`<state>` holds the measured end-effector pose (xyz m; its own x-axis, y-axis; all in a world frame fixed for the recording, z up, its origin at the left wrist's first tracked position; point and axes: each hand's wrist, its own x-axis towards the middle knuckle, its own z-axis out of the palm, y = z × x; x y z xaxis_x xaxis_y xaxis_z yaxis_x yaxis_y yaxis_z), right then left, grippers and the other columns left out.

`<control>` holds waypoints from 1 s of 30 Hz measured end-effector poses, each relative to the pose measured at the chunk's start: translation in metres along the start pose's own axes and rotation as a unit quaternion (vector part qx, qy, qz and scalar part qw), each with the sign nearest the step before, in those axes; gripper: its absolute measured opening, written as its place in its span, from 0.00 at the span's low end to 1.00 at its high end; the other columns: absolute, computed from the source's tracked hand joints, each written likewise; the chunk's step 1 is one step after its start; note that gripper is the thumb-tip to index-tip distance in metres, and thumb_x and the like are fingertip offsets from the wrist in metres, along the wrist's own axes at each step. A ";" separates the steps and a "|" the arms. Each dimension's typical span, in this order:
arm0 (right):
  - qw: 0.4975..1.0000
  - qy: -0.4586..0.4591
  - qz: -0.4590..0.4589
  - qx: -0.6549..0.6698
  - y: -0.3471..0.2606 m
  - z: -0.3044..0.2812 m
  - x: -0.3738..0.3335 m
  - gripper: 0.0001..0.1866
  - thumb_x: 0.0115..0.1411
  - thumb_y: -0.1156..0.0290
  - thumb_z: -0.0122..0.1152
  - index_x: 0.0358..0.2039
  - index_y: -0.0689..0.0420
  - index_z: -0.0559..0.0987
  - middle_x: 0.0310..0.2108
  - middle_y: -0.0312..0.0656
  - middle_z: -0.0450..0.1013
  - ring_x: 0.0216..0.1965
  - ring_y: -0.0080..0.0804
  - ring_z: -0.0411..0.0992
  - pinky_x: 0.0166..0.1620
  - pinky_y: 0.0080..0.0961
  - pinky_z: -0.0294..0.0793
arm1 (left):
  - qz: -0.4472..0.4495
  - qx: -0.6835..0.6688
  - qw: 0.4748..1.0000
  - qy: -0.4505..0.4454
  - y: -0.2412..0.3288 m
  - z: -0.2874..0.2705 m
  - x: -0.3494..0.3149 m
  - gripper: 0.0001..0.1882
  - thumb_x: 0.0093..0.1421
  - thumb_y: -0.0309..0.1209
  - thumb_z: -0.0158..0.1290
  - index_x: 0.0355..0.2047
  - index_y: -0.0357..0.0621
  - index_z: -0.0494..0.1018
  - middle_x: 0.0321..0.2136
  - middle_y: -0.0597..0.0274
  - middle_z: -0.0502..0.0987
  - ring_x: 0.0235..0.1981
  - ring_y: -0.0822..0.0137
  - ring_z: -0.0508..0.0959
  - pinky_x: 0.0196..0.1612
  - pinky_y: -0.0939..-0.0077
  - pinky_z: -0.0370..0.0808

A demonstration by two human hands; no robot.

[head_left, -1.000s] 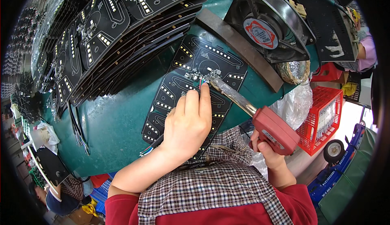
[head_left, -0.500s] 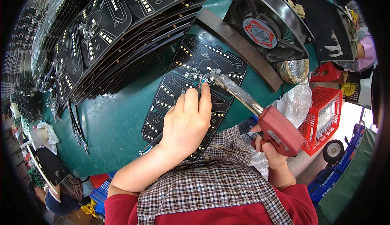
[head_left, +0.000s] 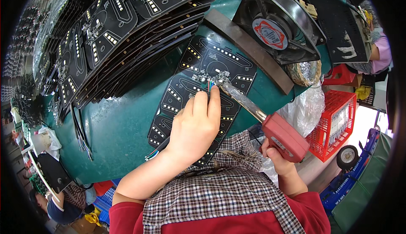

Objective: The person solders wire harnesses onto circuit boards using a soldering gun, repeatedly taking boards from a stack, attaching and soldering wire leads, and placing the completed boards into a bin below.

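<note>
A black circuit board [head_left: 208,57] with rows of small white LEDs lies on the green tabletop in front of me. My left hand [head_left: 195,126] rests over its middle, fingers closed on thin coloured wires [head_left: 210,85] whose upper ends meet the cluster of small parts. Below the wrist, more coloured wire ends [head_left: 151,154] stick out to the left. In a closed grip, my right hand [head_left: 278,161] holds the red handle of a soldering iron [head_left: 284,136]. Its metal shaft points up and left, and the tip is at the small parts beside the wires.
A tall stack of similar boards [head_left: 127,43] stands at the left, with loose wires [head_left: 80,132] hanging from it. A dark bar [head_left: 253,50] and a black fan [head_left: 270,33] are beyond the board. At right is a red crate [head_left: 336,124] near clear plastic [head_left: 308,107].
The soldering iron and my right hand have shifted slightly left and down, with the tip closer to the wires. My left hand has barely moved.
</note>
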<state>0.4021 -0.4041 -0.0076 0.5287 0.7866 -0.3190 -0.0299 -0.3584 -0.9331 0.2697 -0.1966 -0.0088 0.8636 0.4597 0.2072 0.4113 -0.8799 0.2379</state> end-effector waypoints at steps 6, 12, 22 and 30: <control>0.997 -0.017 0.006 0.080 0.007 0.002 -0.002 0.29 0.51 0.68 0.64 0.52 0.65 0.68 0.44 0.47 0.72 0.38 0.29 0.73 0.41 0.23 0.71 | 0.004 0.041 0.999 -0.008 0.004 -0.001 0.001 0.22 0.45 0.23 0.49 0.44 0.29 0.69 0.24 0.62 0.65 0.23 0.71 0.71 0.21 0.85 0.73; 0.994 -0.029 -0.028 0.105 -0.008 0.012 0.004 0.33 0.55 0.56 0.61 0.52 0.66 0.63 0.37 0.49 0.69 0.21 0.24 0.66 0.22 0.20 0.65 | 0.008 0.045 0.999 0.000 0.002 0.002 -0.001 0.22 0.45 0.23 0.49 0.44 0.28 0.69 0.24 0.62 0.65 0.22 0.72 0.71 0.21 0.85 0.73; 0.999 -0.010 -0.001 0.032 -0.011 0.008 -0.002 0.32 0.55 0.54 0.60 0.50 0.66 0.65 0.20 0.39 0.68 0.19 0.21 0.63 0.23 0.19 0.63 | 0.008 0.040 0.999 0.018 0.002 0.004 -0.001 0.22 0.45 0.22 0.49 0.43 0.29 0.69 0.24 0.62 0.65 0.22 0.72 0.71 0.21 0.85 0.73; 0.998 0.014 -0.052 0.044 -0.015 0.014 -0.006 0.31 0.55 0.54 0.60 0.49 0.66 0.66 0.21 0.39 0.69 0.18 0.22 0.65 0.23 0.18 0.64 | 0.001 0.021 0.999 0.037 0.001 0.007 -0.003 0.21 0.45 0.22 0.50 0.43 0.31 0.70 0.25 0.62 0.65 0.21 0.72 0.72 0.20 0.84 0.73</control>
<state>0.3879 -0.3963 0.0058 0.5559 0.8026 -0.2164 -0.0473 -0.2294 -0.9722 0.2694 -0.1996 -0.0159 0.8413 0.4641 0.2772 0.4225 -0.8844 0.1984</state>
